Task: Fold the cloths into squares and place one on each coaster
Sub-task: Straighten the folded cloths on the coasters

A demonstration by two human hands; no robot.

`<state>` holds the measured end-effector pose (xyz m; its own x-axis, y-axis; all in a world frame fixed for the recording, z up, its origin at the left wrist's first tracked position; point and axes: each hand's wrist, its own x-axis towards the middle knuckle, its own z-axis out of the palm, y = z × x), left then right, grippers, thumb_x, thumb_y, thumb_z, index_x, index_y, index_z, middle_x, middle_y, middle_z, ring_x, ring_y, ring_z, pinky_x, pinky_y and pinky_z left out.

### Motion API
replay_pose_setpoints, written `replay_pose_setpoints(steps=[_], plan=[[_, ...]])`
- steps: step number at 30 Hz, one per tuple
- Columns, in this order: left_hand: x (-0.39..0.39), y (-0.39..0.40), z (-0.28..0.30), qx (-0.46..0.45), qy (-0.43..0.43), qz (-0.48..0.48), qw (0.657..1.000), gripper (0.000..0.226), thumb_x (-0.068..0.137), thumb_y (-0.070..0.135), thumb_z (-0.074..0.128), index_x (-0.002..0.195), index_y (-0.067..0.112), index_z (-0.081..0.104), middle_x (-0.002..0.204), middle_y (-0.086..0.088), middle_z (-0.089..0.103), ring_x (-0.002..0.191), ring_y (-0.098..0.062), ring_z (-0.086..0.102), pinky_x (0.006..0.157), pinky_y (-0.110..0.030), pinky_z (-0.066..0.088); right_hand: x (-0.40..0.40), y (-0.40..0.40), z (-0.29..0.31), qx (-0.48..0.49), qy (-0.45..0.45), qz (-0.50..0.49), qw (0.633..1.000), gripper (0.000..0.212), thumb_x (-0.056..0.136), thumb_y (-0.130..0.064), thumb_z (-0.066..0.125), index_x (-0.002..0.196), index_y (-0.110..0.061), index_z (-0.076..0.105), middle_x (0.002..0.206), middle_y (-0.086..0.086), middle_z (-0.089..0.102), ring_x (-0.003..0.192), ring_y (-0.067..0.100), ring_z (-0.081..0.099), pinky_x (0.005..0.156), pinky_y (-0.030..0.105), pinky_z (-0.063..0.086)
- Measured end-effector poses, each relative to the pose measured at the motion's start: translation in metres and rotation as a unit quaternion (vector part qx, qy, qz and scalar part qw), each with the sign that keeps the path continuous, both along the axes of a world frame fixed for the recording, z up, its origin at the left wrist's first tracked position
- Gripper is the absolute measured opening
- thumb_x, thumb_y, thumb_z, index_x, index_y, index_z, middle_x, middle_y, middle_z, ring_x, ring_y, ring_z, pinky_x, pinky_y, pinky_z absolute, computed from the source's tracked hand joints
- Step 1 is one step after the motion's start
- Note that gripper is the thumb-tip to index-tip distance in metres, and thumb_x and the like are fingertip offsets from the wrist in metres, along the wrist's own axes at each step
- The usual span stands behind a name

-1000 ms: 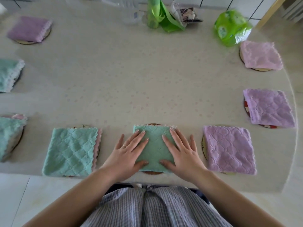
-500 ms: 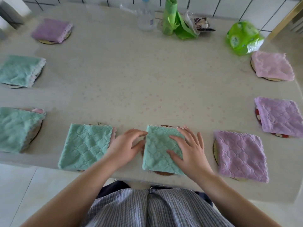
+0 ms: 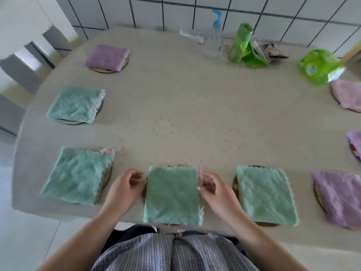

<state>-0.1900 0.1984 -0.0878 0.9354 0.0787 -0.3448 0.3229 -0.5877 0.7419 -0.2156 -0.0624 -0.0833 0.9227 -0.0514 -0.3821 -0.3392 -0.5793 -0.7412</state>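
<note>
Both hands had shifted one cloth over: left hand [image 3: 125, 185] and right hand [image 3: 214, 187] flanked the green cloth [image 3: 172, 195], fingers curled at its side edges, grip unclear.

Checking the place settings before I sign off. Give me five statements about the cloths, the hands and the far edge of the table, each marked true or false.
1. Both hands flank the green cloth nearest the person, left hand at its left edge, right hand at its right. True.
2. The far-left cloth is green. False: it is purple.
3. A roll of green bags stands near the tiled wall. True.
4. The cloth to the right of the one between the hands is purple. False: it is green.
5. The spray bottle has a red top. False: the top is blue.
</note>
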Motion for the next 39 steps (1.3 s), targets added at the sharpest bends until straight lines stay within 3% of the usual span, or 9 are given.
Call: replay_pose_setpoints(steps=[3, 11, 15, 17, 24, 29, 32, 36, 39], plan=[[0.0, 0.005, 0.0, -0.014, 0.019, -0.072, 0.997, 0.015, 0.083, 0.019, 0.066, 0.091, 0.028, 0.056, 0.09, 0.012, 0.066, 0.085, -0.005, 0.063, 0.078, -0.027, 0.051, 0.001, 0.015, -0.004, -0.015, 0.01, -0.022, 1.0, 0.046, 0.085, -0.028, 0.063, 0.128, -0.031, 0.045, 0.102, -0.013, 0.064, 0.088, 0.002, 0.061, 0.075, 0.021, 0.051], [0.004, -0.004, 0.001, 0.035, -0.025, -0.137, 0.99, 0.016, 0.084, 0.023, 0.063, 0.078, 0.031, 0.05, 0.079, 0.009, 0.061, 0.072, -0.008, 0.059, 0.065, -0.033, 0.051, -0.01, 0.029, -0.01, -0.103, -0.064, 0.008, 0.993, 0.044, 0.086, -0.019, 0.063, 0.128, -0.028, 0.053, 0.105, -0.015, 0.05, 0.085, 0.002, 0.052, 0.068, 0.008, 0.039], [0.006, -0.006, 0.006, 0.01, -0.032, -0.126, 0.991, 0.021, 0.084, 0.012, 0.062, 0.073, 0.028, 0.053, 0.081, 0.008, 0.06, 0.073, -0.003, 0.058, 0.06, -0.009, 0.041, -0.006, 0.029, -0.011, -0.09, -0.079, 0.004, 0.993, 0.043, 0.086, -0.012, 0.063, 0.127, -0.024, 0.056, 0.105, -0.015, 0.051, 0.083, 0.001, 0.053, 0.07, 0.01, 0.039], [0.01, -0.006, 0.006, -0.013, -0.02, -0.107, 0.994, 0.02, 0.086, 0.01, 0.06, 0.075, 0.026, 0.056, 0.087, 0.007, 0.061, 0.079, -0.001, 0.058, 0.062, -0.007, 0.04, -0.004, 0.028, -0.012, -0.081, -0.09, 0.003, 0.993, 0.043, 0.086, -0.009, 0.062, 0.126, -0.022, 0.057, 0.104, -0.013, 0.051, 0.082, 0.003, 0.053, 0.072, 0.011, 0.04], [0.017, -0.009, 0.006, -0.018, 0.025, -0.11, 0.993, 0.016, 0.089, 0.016, 0.059, 0.099, 0.029, 0.06, 0.102, 0.008, 0.053, 0.09, -0.003, 0.057, 0.075, -0.014, 0.042, 0.002, 0.025, -0.011, -0.064, -0.079, 0.011, 0.995, 0.044, 0.089, -0.014, 0.059, 0.13, -0.026, 0.051, 0.112, -0.016, 0.049, 0.092, 0.003, 0.053, 0.071, 0.003, 0.037], [0.0, 0.002, 0.013, 0.065, 0.031, -0.22, 0.973, 0.056, 0.088, 0.033, 0.058, 0.137, 0.04, 0.034, 0.111, 0.01, 0.044, 0.089, -0.003, 0.056, 0.087, -0.026, 0.049, -0.013, 0.017, -0.006, -0.081, -0.08, 0.057, 0.992, 0.051, 0.088, -0.031, 0.06, 0.136, -0.033, 0.042, 0.11, -0.014, 0.046, 0.083, -0.001, 0.054, 0.072, 0.014, 0.047], [-0.007, 0.003, 0.014, 0.1, 0.027, -0.266, 0.958, 0.064, 0.087, 0.037, 0.058, 0.142, 0.041, 0.024, 0.112, 0.013, 0.042, 0.084, 0.0, 0.054, 0.086, -0.027, 0.05, -0.026, 0.014, -0.01, -0.077, -0.072, 0.114, 0.988, 0.063, 0.085, -0.029, 0.064, 0.141, -0.031, 0.034, 0.113, -0.014, 0.038, 0.084, 0.0, 0.051, 0.073, 0.005, 0.041], [-0.008, -0.002, 0.01, 0.117, 0.038, -0.262, 0.957, 0.068, 0.086, 0.033, 0.061, 0.144, 0.035, 0.025, 0.107, 0.012, 0.039, 0.084, -0.002, 0.05, 0.084, -0.024, 0.046, -0.027, 0.014, -0.016, -0.053, -0.064, 0.098, 0.992, 0.064, 0.084, -0.022, 0.066, 0.141, -0.025, 0.037, 0.121, -0.009, 0.039, 0.087, -0.001, 0.05, 0.079, 0.012, 0.042], [-0.01, -0.005, 0.011, 0.219, -0.097, -0.265, 0.934, 0.063, 0.08, 0.028, 0.069, 0.136, 0.026, 0.042, 0.116, 0.002, 0.043, 0.106, -0.015, 0.05, 0.094, -0.037, 0.045, -0.024, 0.015, -0.012, -0.141, -0.107, 0.105, 0.979, 0.056, 0.084, -0.028, 0.064, 0.136, -0.023, 0.044, 0.136, -0.006, 0.036, 0.11, 0.006, 0.045, 0.092, 0.02, 0.037]])
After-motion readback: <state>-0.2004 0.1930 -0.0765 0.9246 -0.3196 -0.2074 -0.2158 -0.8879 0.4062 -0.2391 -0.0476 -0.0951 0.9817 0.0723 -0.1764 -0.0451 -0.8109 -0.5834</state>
